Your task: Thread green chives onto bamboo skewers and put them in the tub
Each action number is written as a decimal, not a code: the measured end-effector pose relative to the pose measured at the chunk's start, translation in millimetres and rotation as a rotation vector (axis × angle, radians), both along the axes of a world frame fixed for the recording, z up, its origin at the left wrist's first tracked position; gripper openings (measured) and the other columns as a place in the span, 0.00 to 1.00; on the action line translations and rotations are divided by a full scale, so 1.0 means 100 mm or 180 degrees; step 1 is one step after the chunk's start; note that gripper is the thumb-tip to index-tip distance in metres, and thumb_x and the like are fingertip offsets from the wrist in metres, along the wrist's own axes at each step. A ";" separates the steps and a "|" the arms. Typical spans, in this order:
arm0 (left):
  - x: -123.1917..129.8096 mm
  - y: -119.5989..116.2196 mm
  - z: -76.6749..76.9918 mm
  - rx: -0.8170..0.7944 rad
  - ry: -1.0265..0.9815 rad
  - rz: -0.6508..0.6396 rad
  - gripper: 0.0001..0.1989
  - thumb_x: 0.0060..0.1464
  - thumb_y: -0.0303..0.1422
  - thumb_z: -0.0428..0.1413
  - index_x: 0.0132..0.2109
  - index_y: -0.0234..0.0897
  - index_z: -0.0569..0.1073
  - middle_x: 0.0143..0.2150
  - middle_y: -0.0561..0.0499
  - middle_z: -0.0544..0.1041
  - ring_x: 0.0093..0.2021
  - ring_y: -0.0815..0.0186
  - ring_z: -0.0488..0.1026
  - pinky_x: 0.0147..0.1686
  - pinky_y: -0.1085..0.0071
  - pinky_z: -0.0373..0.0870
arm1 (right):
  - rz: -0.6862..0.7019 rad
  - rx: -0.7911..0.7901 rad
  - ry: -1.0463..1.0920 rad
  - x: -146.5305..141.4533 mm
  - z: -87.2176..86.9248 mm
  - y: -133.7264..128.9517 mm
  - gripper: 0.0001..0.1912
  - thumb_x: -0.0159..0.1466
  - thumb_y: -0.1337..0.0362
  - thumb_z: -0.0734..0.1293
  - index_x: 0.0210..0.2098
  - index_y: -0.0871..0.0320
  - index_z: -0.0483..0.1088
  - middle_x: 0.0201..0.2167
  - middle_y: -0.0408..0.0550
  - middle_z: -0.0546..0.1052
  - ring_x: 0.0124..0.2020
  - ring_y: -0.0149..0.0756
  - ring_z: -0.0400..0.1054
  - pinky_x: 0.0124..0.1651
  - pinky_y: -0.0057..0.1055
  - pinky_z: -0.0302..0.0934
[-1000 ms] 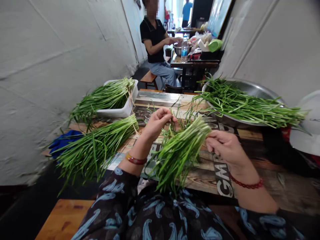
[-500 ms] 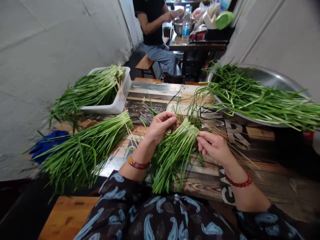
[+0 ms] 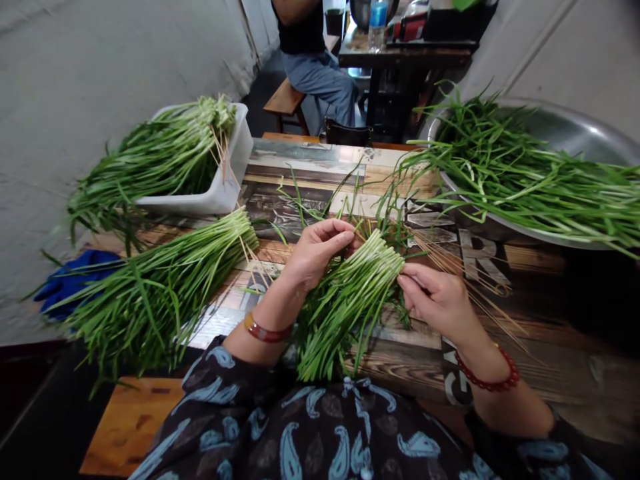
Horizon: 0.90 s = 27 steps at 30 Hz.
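Observation:
A bunch of garlic chives (image 3: 350, 293) lies in front of me, its pale cut ends pointing away and its leaves toward my body. At its left edge my left hand (image 3: 323, 250) is closed in a pinch, with the tip of a thin bamboo skewer (image 3: 358, 235) showing at the fingertips. My right hand (image 3: 435, 293) pinches the chive stems at the bunch's right edge, near the cut ends. What lies inside both sets of fingers is mostly hidden.
Another skewered chive bunch (image 3: 185, 280) lies left, by a blue glove (image 3: 75, 280). Behind it, a white tub (image 3: 235, 163) holds more chives. Loose bamboo skewers (image 3: 480, 293) lie right, below a metal basin (image 3: 575, 137) of loose chives. A person (image 3: 310, 67) sits at the far table.
The camera view has tipped downward, so the far table sits higher in the picture. Both hands stay pinched at the same sides of the bunch, with only slight movement.

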<state>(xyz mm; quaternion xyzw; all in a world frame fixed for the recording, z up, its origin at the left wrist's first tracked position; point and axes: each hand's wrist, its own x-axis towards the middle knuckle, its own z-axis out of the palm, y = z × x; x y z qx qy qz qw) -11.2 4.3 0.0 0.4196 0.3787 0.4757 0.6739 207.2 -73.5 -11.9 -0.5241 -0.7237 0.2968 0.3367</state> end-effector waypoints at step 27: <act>-0.01 0.00 -0.02 0.0149 0.0043 0.0021 0.12 0.46 0.36 0.67 0.30 0.33 0.75 0.24 0.53 0.75 0.24 0.73 0.69 0.25 0.76 0.63 | -0.0089 -0.0041 -0.0065 0.02 -0.03 0.00 0.11 0.68 0.61 0.62 0.41 0.57 0.76 0.16 0.39 0.73 0.16 0.29 0.65 0.22 0.27 0.59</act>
